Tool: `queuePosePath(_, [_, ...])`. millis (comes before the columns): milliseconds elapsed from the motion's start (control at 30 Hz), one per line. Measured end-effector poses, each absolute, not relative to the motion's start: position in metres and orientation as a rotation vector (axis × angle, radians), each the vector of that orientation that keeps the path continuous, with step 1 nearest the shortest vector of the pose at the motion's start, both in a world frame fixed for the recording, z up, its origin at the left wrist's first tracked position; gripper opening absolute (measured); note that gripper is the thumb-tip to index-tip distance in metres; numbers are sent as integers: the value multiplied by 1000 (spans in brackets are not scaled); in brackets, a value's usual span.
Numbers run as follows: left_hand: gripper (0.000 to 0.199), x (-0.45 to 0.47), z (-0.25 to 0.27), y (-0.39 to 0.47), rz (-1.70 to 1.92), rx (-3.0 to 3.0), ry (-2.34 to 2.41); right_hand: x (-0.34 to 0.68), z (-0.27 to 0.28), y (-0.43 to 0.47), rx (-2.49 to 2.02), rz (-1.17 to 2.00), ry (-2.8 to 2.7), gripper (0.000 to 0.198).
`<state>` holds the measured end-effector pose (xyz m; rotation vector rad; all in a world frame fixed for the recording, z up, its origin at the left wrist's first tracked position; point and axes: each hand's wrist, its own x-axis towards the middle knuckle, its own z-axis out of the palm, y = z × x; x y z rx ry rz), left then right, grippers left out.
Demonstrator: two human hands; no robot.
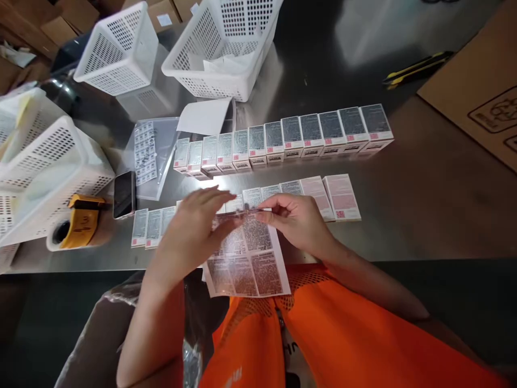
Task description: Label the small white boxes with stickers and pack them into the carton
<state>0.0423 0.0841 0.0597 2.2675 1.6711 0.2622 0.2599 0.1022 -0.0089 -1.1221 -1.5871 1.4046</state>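
A sheet of printed stickers (255,269) hangs over the table's front edge, its upper edge bent over. My right hand (299,218) pinches that upper edge between thumb and fingertips. On the other side, my left hand (194,231) spreads over the sheet's upper left, with fingers stretched and thumb apart, the thumb tip close to the bent edge; whether it touches cannot be told. Just behind both hands runs a front row of small boxes (341,198), partly hidden by them. Farther back stands a second row of small boxes (311,132) with dark printed labels on top.
White plastic baskets (242,86) stand at the back and left. A phone (124,195), a tape roll with a yellow holder (83,221) and a clear bag with a label sheet (145,153) lie left. A yellow-black cutter (416,70) and a cardboard box (476,91) are right.
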Motion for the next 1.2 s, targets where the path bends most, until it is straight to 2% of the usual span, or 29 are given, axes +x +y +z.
queuePosePath(100, [21, 60, 60, 93, 60, 2125, 1590, 264, -13, 100, -1137, 1267, -1618, 27])
queuePosePath(233, [18, 69, 55, 100, 103, 2018, 1625, 269, -17, 100, -1076, 822, -1739, 9])
queuePosePath(367, [21, 72, 50, 101, 104, 1907, 1626, 271, -20, 100, -1045, 473, -1826, 9])
queuePosePath(500, [26, 70, 45, 103, 170, 1734, 1529, 272, -24, 97, -1021, 269, -1895, 14])
queuePosePath(633, [44, 65, 38, 109, 241, 1565, 1346, 272, -31, 91, -941, 113, -2066, 11])
queuePosePath(800, [34, 72, 22, 118, 176, 1529, 1192, 275, -43, 86, -786, 12, -2167, 10])
queuePosePath(967, [26, 77, 11, 126, 162, 1642, 1229, 287, -40, 70, -564, 42, -2259, 8])
queuePosePath(1100, [23, 70, 12, 140, 253, 1684, 1406, 315, -17, 59, -275, 413, -2090, 15])
queuePosePath(1200, [18, 75, 14, 149, 365, 1460, 1485, 347, 0, 73, -347, 752, -1890, 4])
